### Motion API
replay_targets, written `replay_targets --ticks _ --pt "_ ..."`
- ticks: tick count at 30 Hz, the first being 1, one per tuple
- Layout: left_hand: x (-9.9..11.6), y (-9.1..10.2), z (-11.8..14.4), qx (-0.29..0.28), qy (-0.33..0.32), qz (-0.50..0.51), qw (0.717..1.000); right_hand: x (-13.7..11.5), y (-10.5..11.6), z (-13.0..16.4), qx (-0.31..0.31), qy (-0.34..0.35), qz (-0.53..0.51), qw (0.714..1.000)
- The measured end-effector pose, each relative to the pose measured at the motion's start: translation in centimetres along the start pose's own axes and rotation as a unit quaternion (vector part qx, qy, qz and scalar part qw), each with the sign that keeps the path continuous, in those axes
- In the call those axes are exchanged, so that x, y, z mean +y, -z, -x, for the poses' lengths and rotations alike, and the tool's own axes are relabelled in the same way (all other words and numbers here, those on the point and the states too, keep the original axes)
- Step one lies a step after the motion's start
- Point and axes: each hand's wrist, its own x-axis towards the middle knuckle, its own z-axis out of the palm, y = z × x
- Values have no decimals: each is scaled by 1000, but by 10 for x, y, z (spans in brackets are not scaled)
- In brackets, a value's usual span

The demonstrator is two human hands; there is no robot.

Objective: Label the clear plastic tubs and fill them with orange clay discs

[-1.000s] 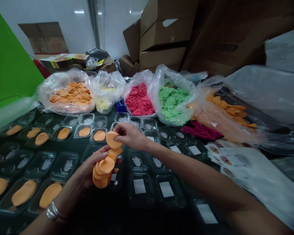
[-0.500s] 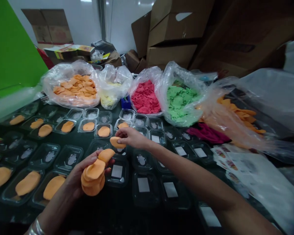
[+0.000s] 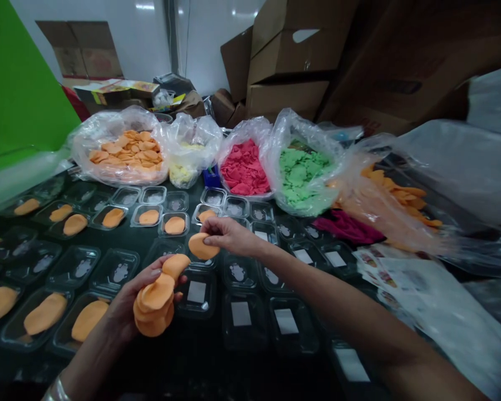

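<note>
My left hand (image 3: 131,292) is wrapped round a stack of thin orange discs (image 3: 153,307), with one disc tilted on top. Just to its right, my right hand (image 3: 229,235) pinches a single orange disc (image 3: 200,248) between thumb and fingers, held above the clear plastic trays. Beneath it lies a tray partly hidden by the disc and hand. Behind my right hand, a small tray with an orange piece (image 3: 206,214) is partly covered. To the left, several trays hold one orange disc each, such as the nearest disc (image 3: 89,320).
Along the back stand plastic bags of orange discs (image 3: 129,153), pale yellow pieces (image 3: 181,174), red pieces (image 3: 245,167) and green pieces (image 3: 303,172). Another orange heap (image 3: 396,189) lies right, beside a dark magenta cloth (image 3: 348,226). Cardboard boxes (image 3: 288,100) rise behind; printed sheets (image 3: 409,284) lie right.
My right hand has lifted its orange disc slightly, and the disc now faces me more fully. My left hand keeps the stack with little movement. The view has shifted slightly.
</note>
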Motion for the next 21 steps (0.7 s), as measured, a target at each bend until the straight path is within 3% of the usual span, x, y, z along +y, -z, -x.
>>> replay_targets --ticks 6,9,15,19,21 --pt "3 4 1 -5 -12 5 1000 3 -13 -6 71 -26 174 982" --pt "3 4 -3 -30 -11 -1 999 -8 -18 -2 102 6 232 967" --pt "-3 -3 -3 -77 -12 -25 997 -36 -26 12 -39 42 149 987" --pt "-6 -4 8 -61 -14 -34 997 -28 -16 11 31 40 300 953" --pt "-6 -2 13 -41 -15 -36 998 -17 -10 8 20 34 357 933"
